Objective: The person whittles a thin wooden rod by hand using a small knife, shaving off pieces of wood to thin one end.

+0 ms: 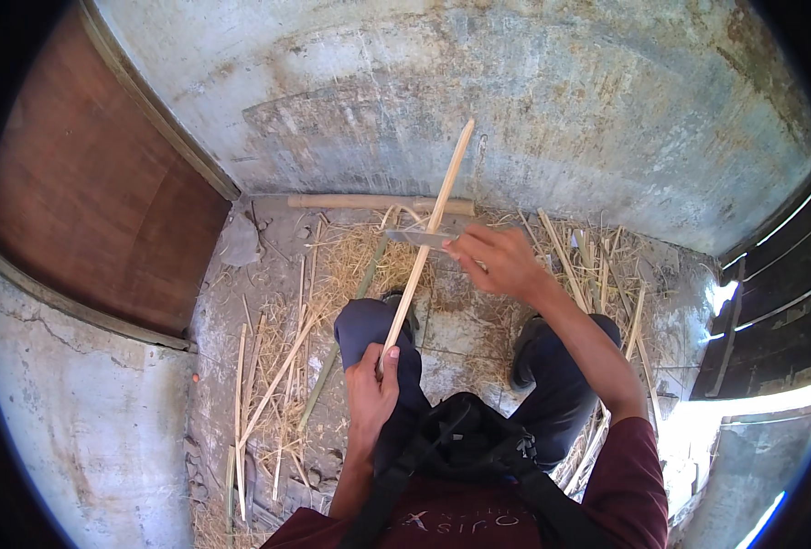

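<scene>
My left hand [371,384] grips the lower end of a long pale bamboo strip [428,233], resting on my left knee. The strip slants up and away toward the wall. My right hand [497,258] holds a knife whose flat grey blade [416,239] lies across the strip about halfway up, touching it. Both knees in dark trousers show below the hands, with dark shoes on the floor.
A thick bamboo pole [378,203] lies along the foot of the plastered wall. Split strips and shavings [277,366] cover the stone floor to the left and right [597,265]. A brown wooden door [103,183] stands at the left; slatted boards [771,302] at the right.
</scene>
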The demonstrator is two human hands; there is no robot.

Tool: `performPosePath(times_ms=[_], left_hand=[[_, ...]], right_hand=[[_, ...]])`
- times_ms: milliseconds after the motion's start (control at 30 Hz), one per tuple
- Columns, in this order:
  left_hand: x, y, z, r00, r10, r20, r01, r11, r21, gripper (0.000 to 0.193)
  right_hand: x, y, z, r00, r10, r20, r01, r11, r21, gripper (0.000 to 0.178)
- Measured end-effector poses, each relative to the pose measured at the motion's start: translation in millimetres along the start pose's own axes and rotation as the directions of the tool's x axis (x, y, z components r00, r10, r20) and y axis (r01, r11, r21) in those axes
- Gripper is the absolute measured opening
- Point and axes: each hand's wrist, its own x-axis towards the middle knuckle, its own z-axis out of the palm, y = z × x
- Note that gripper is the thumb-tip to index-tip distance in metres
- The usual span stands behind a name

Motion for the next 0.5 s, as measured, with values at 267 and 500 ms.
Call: performPosePath(times_ms=[267, 500], left_hand=[[-19, -9, -4, 1.0, 0.017, 0.017, -0.017, 1.0, -0.008, 0.033], [-23, -6, -11, 0.998, 0.039, 0.039, -0.039, 0.999, 0.006, 0.031]], right_hand=[[7, 33, -22, 0.979, 0.171, -0.114, -0.176, 0.984, -0.034, 0.008], [7, 36, -37, 0.98, 0.191, -0.062, -0.196, 0.978, -0.068, 0.01]])
